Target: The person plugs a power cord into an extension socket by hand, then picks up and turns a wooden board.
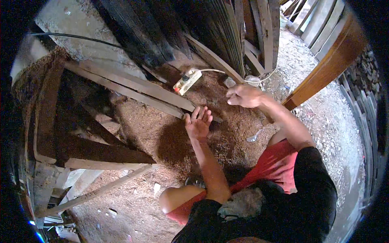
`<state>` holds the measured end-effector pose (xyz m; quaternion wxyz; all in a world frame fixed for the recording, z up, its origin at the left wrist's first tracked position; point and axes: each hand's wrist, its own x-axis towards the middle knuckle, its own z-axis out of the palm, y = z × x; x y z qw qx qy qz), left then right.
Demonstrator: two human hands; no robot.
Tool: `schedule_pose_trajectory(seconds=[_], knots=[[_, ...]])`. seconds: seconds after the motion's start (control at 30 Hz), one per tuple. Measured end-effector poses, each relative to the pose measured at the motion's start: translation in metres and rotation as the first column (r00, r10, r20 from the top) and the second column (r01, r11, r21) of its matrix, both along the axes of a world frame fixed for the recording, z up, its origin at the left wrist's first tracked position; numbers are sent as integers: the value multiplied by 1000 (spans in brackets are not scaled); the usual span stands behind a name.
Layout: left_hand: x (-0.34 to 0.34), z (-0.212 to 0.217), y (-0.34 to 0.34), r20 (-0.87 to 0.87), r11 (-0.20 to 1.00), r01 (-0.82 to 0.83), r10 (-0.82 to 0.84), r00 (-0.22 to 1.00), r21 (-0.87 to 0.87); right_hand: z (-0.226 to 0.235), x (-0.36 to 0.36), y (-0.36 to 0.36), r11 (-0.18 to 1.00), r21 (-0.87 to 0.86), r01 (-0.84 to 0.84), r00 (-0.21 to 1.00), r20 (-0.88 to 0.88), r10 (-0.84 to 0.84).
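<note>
My left hand (198,124) is open, its fingers stretched out and slightly apart at the near end of a long wooden strip (162,92). The fingers overlap the strip's end, but I cannot tell whether they press on it. A second wooden strip (133,92) lies alongside. My right hand (245,96) is held to the right, above the sawdust, with its fingers curled in. Whatever those fingers hold, if anything, is hidden. Between the strips and my right hand lies a white power strip (187,82) with a dark plug in it.
Sawdust (142,121) covers the ground. Dark boards (210,32) lean at the back, and a white cable (259,81) runs beneath them. A dusty wooden frame (105,152) stands at left. To the right, a varnished brown plank (324,69) slants upward.
</note>
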<state>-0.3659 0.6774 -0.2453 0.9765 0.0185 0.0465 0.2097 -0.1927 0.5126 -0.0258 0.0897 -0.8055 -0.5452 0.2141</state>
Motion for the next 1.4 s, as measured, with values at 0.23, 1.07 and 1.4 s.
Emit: schedule_pose_trajectory(seconds=[0.23, 1.07, 1.4], knots=[[28, 7, -25, -259, 985, -21, 65, 964, 168, 24, 4, -42, 992, -122, -21, 976, -216, -5], [-12, 108, -94, -632, 644, 246, 479, 610, 725, -139, -31, -114, 808, -504, -304, 942, -283, 178], [-235, 238, -122, -614, 23, 964, 775, 149, 263, -8, -83, -227, 752, -598, -278, 953, -269, 138]])
